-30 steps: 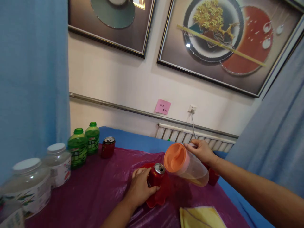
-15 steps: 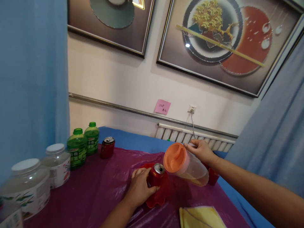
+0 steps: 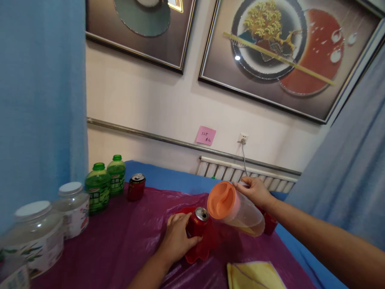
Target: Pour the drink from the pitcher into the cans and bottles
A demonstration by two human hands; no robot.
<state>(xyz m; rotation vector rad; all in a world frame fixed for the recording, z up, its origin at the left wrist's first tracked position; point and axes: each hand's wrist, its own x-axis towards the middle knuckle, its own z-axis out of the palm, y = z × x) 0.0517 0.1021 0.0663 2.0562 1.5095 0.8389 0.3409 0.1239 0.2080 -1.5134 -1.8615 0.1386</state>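
My left hand [image 3: 178,237] is wrapped round a red drink can [image 3: 197,224] with an opened silver top. The can stands upright on a red wavy-edged plate [image 3: 197,256]. In my right hand [image 3: 255,192], closed on the handle, is a clear plastic pitcher [image 3: 245,218] with an orange lid [image 3: 221,200]. The pitcher is tipped over to the left, its lid just right of and slightly above the can's top. Some yellowish liquid lies along its lower side. Whether any liquid runs out into the can I cannot make out.
Two green bottles [image 3: 98,190], white-lidded jars [image 3: 72,208] and another red can [image 3: 136,188] line the left side. A folded yellow cloth [image 3: 255,276] lies in front on the purple sheet [image 3: 120,249]. Behind the pitcher is a red container [image 3: 270,223]. A radiator [image 3: 225,171] is at the wall.
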